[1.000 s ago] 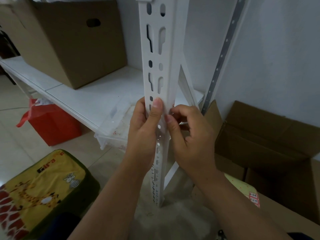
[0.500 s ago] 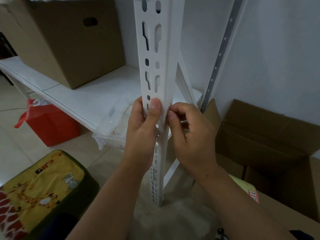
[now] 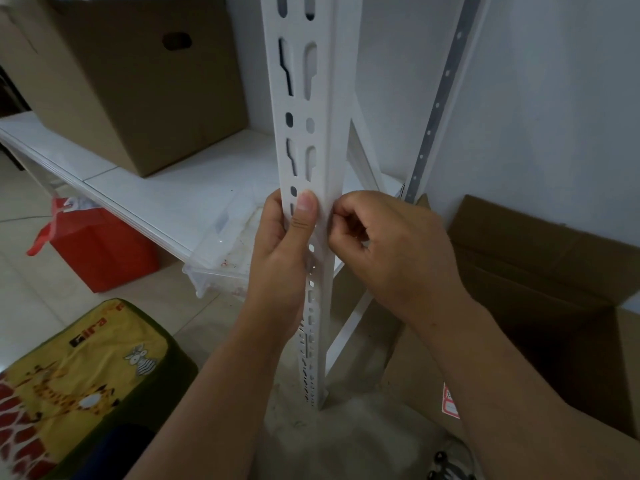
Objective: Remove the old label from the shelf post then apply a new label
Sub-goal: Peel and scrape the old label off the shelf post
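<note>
A white slotted shelf post (image 3: 304, 109) stands upright in the middle of the view. My left hand (image 3: 280, 258) grips the post from the left, its thumb pressed flat on the front face. My right hand (image 3: 391, 247) is curled at the post's right edge, with thumb and fingertips pinching at a white label (image 3: 323, 220) on the post beside my left thumb. The label is white on white and mostly hidden by my fingers, so its outline is hard to tell.
A closed cardboard box (image 3: 131, 81) sits on the white shelf board (image 3: 162, 199). Below are a red bag (image 3: 100, 247), a clear plastic tray (image 3: 221, 258) and a yellow giraffe cushion (image 3: 79, 386). An open cardboard box (image 3: 554, 271) stands at right by the wall.
My right hand's fingers have slid up the post's right edge to level with my left thumb, curling tighter. My left hand keeps its grip. The view shifted slightly.
</note>
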